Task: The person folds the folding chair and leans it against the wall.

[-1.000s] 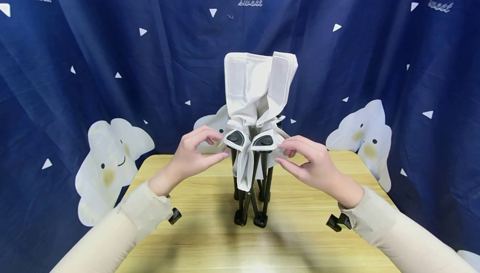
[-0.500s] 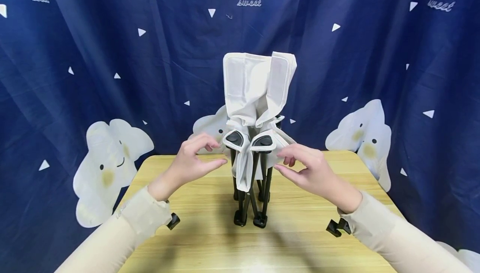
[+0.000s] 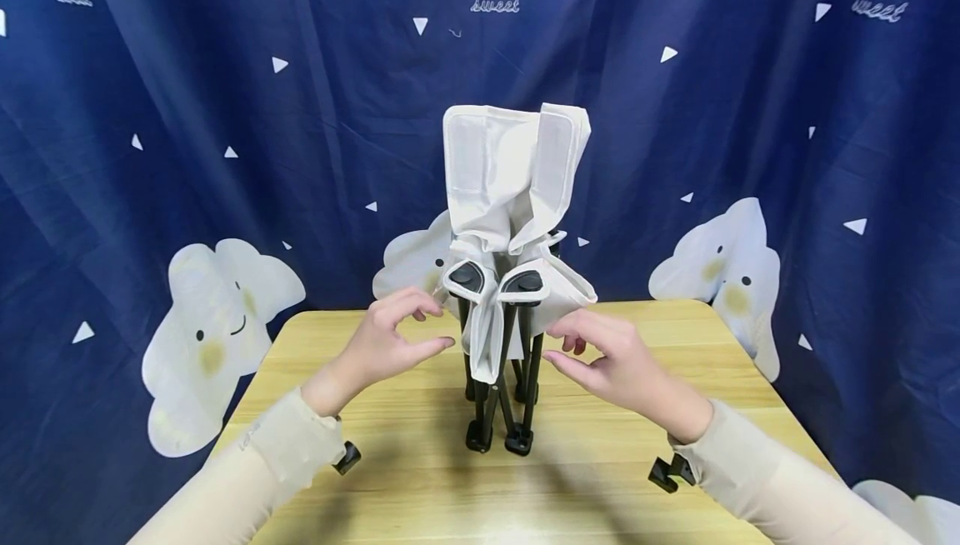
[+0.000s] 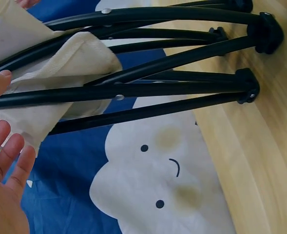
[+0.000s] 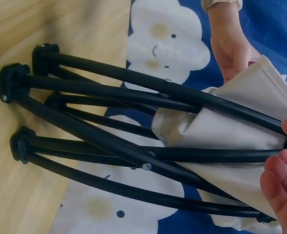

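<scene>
A small folding chair (image 3: 491,166) with white fabric stands folded upright on the wooden table. Its backrest points up, and dark plastic pieces sit in two front corners of the cloth. Below, the crossed black legs (image 4: 182,88) are bunched close together and end in black feet (image 5: 15,84). My left hand (image 3: 386,341) is at the chair's left side, fingers loosely bent and thumb apart, holding nothing. On the other side, my right hand (image 3: 615,357) hovers in a similar curve, its fingertips near the lower edge of the fabric. Both palms face the chair.
The wooden table (image 3: 390,478) has rounded far corners. Close behind it hangs a dark blue curtain (image 3: 337,112) printed with white clouds and triangles. Black mounts (image 3: 347,457) stick out at both wrists.
Both hands have sunk from the fabric corners towards the upper legs, fingers still loosely curved. More of the cloth's right corner shows above my right hand. The chair keeps its folded pose.
</scene>
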Available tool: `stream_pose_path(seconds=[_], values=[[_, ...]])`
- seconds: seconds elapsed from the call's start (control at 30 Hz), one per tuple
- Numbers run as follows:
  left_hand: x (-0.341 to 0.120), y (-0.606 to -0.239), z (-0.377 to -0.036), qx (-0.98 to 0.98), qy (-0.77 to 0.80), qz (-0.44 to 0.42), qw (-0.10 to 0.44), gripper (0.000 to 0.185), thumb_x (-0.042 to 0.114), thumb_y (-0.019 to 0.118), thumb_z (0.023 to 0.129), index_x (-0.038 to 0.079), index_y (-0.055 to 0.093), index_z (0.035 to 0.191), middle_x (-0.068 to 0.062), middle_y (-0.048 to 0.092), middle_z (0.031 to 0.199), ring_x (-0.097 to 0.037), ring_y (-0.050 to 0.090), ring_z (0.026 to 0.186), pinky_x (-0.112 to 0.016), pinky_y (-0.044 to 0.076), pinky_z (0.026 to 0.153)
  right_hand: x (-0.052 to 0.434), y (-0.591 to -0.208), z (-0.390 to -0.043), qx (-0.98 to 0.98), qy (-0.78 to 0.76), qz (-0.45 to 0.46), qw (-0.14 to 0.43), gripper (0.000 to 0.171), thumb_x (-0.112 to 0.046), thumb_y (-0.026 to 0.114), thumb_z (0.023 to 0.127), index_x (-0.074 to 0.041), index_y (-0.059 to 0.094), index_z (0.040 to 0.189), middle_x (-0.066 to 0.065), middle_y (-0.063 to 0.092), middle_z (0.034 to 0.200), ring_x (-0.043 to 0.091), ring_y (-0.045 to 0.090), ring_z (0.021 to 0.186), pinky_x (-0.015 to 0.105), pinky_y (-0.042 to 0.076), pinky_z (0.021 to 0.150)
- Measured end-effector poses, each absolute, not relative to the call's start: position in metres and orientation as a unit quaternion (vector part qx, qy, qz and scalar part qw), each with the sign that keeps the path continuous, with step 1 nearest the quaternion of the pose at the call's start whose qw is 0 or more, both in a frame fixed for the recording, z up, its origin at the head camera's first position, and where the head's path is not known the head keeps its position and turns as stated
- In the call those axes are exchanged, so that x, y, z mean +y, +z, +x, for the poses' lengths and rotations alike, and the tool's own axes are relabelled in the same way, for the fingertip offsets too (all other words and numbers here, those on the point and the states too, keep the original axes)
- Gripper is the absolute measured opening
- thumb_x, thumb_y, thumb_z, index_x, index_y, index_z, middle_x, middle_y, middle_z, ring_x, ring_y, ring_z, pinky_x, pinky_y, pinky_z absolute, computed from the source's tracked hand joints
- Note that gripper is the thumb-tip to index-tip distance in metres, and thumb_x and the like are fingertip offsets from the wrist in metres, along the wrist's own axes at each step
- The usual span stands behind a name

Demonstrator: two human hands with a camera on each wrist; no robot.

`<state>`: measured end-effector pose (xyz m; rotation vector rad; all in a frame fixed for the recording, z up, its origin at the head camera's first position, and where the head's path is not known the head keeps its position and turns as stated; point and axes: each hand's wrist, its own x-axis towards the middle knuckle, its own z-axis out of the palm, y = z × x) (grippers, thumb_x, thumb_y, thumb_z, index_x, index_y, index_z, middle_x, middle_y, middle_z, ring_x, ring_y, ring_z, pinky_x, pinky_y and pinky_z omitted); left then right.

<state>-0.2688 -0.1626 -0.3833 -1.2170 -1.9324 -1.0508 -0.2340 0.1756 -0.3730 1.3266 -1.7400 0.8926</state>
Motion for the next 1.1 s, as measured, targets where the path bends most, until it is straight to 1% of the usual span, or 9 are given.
stream_pose_path(seconds=[0.33, 0.53, 0.73, 1.1], values=[[-0.164, -0.402, -0.267, -0.738, -0.397, -0.451, 0.305, 0.042, -0.004, 0.097, 0.066, 0.009, 0.074, 0.1, -0.009, 0.075, 0.094, -0.021, 0.069, 0.088, -0.027, 0.058, 0.078, 0.177, -0.389, -0.232, -0.704, 0.354, 0.506, 0.35, 0.026, -0.029, 0.068, 0.108, -0.004, 0.073, 0.101, 0.004, 0.072, 0.083, 0.015, 0.063, 0.066, 0.021, 0.056, 0.062], [-0.164, -0.412, -0.266, -0.745, -0.394, -0.443, 0.304, 0.043, -0.002, 0.099, 0.065, 0.01, 0.074, 0.099, -0.005, 0.075, 0.095, -0.02, 0.069, 0.086, -0.029, 0.06, 0.076, 0.177, -0.398, -0.231, -0.705, 0.353, 0.505, 0.35, 0.027, -0.029, 0.068, 0.108, -0.004, 0.073, 0.1, 0.003, 0.071, 0.082, 0.014, 0.063, 0.066, 0.022, 0.056, 0.061], [-0.165, -0.421, -0.265, -0.749, -0.393, -0.444, 0.297, 0.041, -0.001, 0.097, 0.067, 0.01, 0.073, 0.098, -0.006, 0.076, 0.095, -0.022, 0.07, 0.087, -0.033, 0.062, 0.074, 0.175, -0.406, -0.23, -0.708, 0.354, 0.505, 0.344, 0.026, -0.03, 0.067, 0.109, -0.005, 0.072, 0.101, 0.003, 0.072, 0.084, 0.013, 0.063, 0.066, 0.02, 0.056, 0.062], [-0.165, -0.439, -0.261, -0.77, -0.396, -0.432, 0.254, 0.036, 0.0, 0.097, 0.071, 0.011, 0.073, 0.096, -0.002, 0.076, 0.096, -0.022, 0.071, 0.088, -0.036, 0.063, 0.072, 0.174, -0.42, -0.229, -0.706, 0.36, 0.514, 0.33, 0.021, -0.025, 0.069, 0.108, -0.006, 0.072, 0.101, 0.003, 0.074, 0.086, 0.013, 0.064, 0.066, 0.018, 0.056, 0.062]])
